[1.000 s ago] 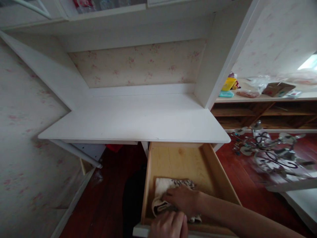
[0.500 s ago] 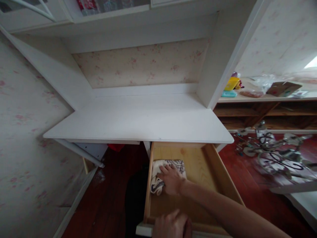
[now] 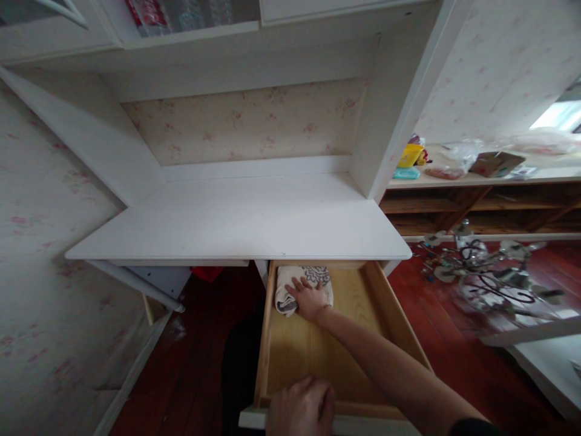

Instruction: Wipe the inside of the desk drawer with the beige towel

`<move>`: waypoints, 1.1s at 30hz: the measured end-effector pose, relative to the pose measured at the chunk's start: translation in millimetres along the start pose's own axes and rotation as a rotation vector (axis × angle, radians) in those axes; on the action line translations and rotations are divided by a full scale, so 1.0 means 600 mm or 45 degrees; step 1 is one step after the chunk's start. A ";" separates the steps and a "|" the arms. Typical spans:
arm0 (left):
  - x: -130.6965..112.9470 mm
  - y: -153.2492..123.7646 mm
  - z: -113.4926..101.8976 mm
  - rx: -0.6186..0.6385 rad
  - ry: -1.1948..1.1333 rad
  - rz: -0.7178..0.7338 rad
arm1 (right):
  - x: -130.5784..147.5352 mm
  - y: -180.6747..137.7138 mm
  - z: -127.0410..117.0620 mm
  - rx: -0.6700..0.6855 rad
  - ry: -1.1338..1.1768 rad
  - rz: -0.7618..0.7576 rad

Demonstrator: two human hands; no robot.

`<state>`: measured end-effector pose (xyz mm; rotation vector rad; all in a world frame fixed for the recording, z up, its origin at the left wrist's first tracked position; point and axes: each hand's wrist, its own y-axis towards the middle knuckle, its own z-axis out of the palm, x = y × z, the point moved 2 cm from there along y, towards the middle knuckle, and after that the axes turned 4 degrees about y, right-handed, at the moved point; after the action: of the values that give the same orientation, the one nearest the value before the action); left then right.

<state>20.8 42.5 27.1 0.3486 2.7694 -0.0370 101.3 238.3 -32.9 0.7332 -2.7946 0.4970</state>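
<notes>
A wooden drawer (image 3: 363,357) stands pulled out from under the white desk. Inside, at its back left corner, lies a folded cream cloth (image 3: 294,277) with a dark printed pattern. My right hand (image 3: 309,301) rests palm down on the cloth, its fingers spread over the top. At the drawer's front edge, my left hand (image 3: 299,409) is closed over the white drawer front (image 3: 358,426); its fingertips are partly hidden.
The white desktop (image 3: 236,221) overhangs the drawer's back. Glass-and-metal chandelier parts (image 3: 494,272) lie on the red floor at right. Behind them, a low wooden shelf (image 3: 454,209) carries a yellow container (image 3: 410,155), plastic bags and a cardboard box (image 3: 494,163).
My right hand and the cloth have moved toward the back of the drawer. The cloth now lies close to the back left corner. My left hand stays on the drawer front.
</notes>
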 end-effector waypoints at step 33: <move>-0.016 -0.016 -0.003 -0.263 0.148 0.138 | -0.135 -0.317 0.009 0.415 0.467 -0.008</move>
<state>26.8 31.4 31.9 0.4576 2.8295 0.3027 266.7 115.7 -9.8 0.6324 -2.3955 0.9917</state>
